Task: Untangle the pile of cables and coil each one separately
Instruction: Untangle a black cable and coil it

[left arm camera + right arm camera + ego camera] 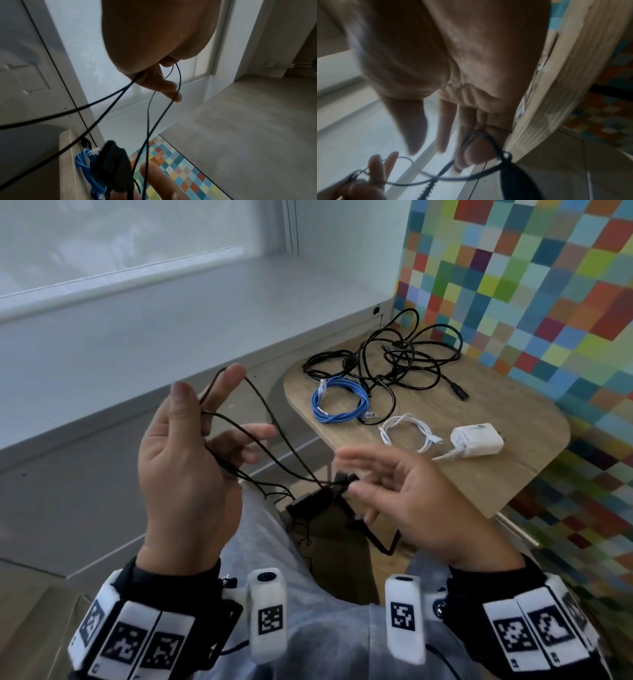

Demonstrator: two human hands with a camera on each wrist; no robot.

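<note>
A thin black cable [260,422] is being held up in front of the person, above the lap, looped over the raised fingers of the left hand [185,460], which are spread and nearly straight, with strands draped between them. The right hand [400,494] is being held just beside it; its lower fingers are curled round the same cable where it meets a black adapter block [310,501] hanging between the hands (the right wrist view is too blurred to show more).

On the wooden desk [513,474] to the right, a blue cable [337,405] is lying coiled, and nearer, a white cable [407,433] is lying looped beside a white charger [478,440]. At the far side a pile of black cables [397,357] is lying tangled.

The task appears to be roughly midway: two cables seem finished, one is being coiled, and the black pile is yet to be sorted.
</note>
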